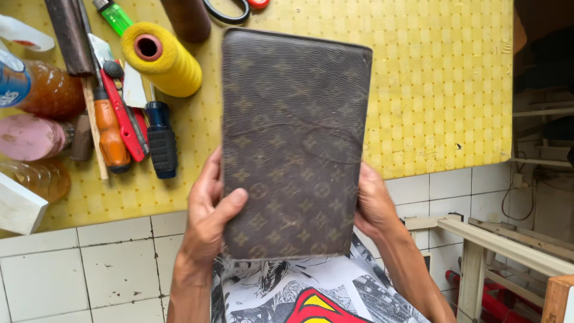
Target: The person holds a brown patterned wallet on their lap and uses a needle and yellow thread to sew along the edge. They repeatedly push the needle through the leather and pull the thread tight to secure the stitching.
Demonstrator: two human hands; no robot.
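Both hands (209, 221), brown patterned wallet (293, 143) held upright, yellow mat (442, 78)

Bright, even daylight, soft and diffuse; source unclear, possibly from above. Faint shadows under yellow thread spool (162, 58) and tools on yellow mat (442, 84). Brown patterned cover (293, 143) sharp, grain readable, no glare. Mild sheen on white tiles (113, 263). Right edge dim, murky. Slight wide-angle bending at frame edges.
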